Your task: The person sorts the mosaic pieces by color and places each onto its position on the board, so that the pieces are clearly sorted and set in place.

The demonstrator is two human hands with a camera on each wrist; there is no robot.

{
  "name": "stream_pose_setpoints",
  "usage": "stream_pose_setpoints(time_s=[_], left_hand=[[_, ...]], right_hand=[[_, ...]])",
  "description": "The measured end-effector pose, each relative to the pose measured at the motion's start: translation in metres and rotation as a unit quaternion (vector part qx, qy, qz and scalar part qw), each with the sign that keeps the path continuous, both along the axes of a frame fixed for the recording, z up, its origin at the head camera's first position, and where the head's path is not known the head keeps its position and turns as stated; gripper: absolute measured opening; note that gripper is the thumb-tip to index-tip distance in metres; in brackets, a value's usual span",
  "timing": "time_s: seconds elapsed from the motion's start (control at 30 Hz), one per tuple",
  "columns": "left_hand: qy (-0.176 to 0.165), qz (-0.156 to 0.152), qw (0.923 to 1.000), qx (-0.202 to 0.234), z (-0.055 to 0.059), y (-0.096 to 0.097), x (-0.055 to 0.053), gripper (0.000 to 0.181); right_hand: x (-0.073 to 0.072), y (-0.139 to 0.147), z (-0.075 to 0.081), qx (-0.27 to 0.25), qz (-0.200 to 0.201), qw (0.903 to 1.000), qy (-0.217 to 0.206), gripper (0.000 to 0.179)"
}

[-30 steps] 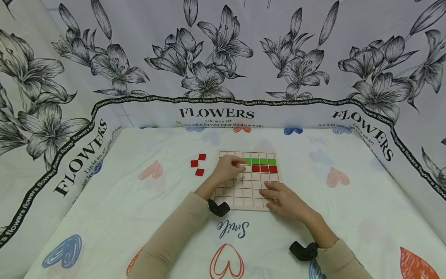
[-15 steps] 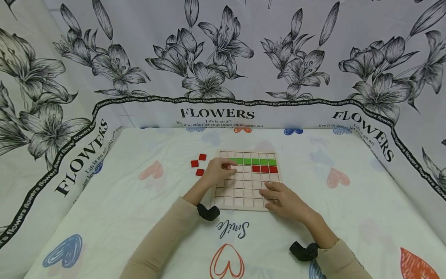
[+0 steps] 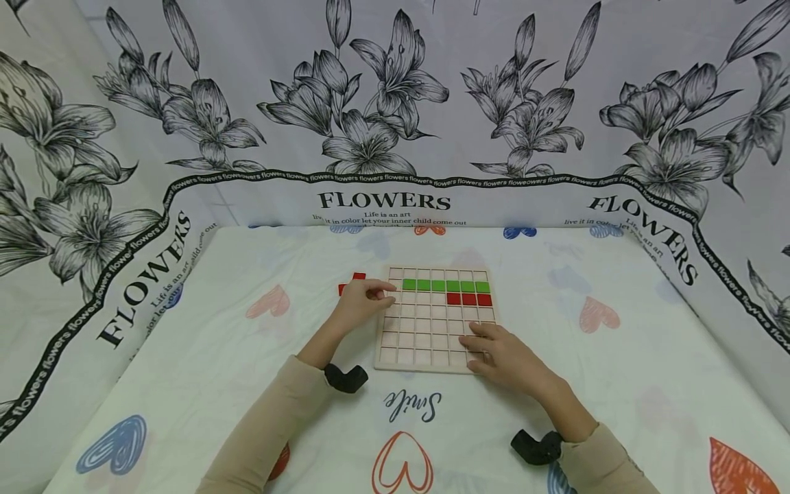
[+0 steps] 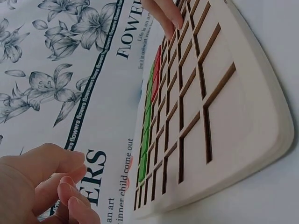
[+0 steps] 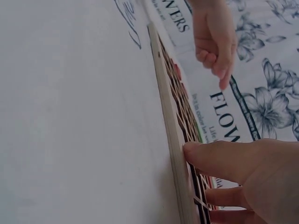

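A wooden grid board (image 3: 426,343) lies on the table. A row of several green square tiles (image 3: 438,285) fills part of its second row, and three red tiles (image 3: 469,299) sit below at the right. My left hand (image 3: 358,303) hovers at the board's left side with loosely bent fingers; in the left wrist view, nothing shows between its fingertips (image 4: 79,161). Loose red tiles (image 3: 358,276) lie just beyond it, partly covered by the hand. My right hand (image 3: 509,357) rests on the board's near right corner; its thumb (image 5: 201,151) touches the rim in the right wrist view.
The white tablecloth (image 3: 617,384) is printed with hearts and the word Smile. A flower-patterned curtain (image 3: 395,123) stands behind and along both sides. Black wrist mounts (image 3: 347,379) hang below both forearms.
My left hand has moved left, off the grid toward the loose red tiles. The leftmost green tiles, hidden earlier under it, now show. My right hand stays in place.
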State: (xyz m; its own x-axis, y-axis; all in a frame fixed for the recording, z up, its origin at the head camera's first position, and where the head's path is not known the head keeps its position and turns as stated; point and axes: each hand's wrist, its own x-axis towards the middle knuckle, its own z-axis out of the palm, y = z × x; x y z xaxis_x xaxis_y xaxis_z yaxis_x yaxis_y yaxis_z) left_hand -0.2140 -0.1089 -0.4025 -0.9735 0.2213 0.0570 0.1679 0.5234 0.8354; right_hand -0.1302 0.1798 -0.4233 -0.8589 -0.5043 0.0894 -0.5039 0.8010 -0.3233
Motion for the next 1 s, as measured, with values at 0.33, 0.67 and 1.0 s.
stream_pose_setpoints(time_s=[0.33,0.67,1.0], left_hand=[[0.006,0.024,0.9995,-0.021,-0.002,-0.021,0.0,0.023],[-0.015,0.043,0.9986,-0.029,-0.003,-0.039,-0.001,0.025],[-0.027,0.041,0.998,-0.039,-0.011,-0.055,-0.005,0.028]], right_hand=[[0.001,-0.002,-0.002,0.006,-0.005,0.9999,0.008,0.044],[-0.001,-0.001,-0.003,0.005,-0.012,0.9999,0.0,0.046],[-0.001,-0.001,-0.004,-0.005,-0.014,0.9998,-0.012,0.046]])
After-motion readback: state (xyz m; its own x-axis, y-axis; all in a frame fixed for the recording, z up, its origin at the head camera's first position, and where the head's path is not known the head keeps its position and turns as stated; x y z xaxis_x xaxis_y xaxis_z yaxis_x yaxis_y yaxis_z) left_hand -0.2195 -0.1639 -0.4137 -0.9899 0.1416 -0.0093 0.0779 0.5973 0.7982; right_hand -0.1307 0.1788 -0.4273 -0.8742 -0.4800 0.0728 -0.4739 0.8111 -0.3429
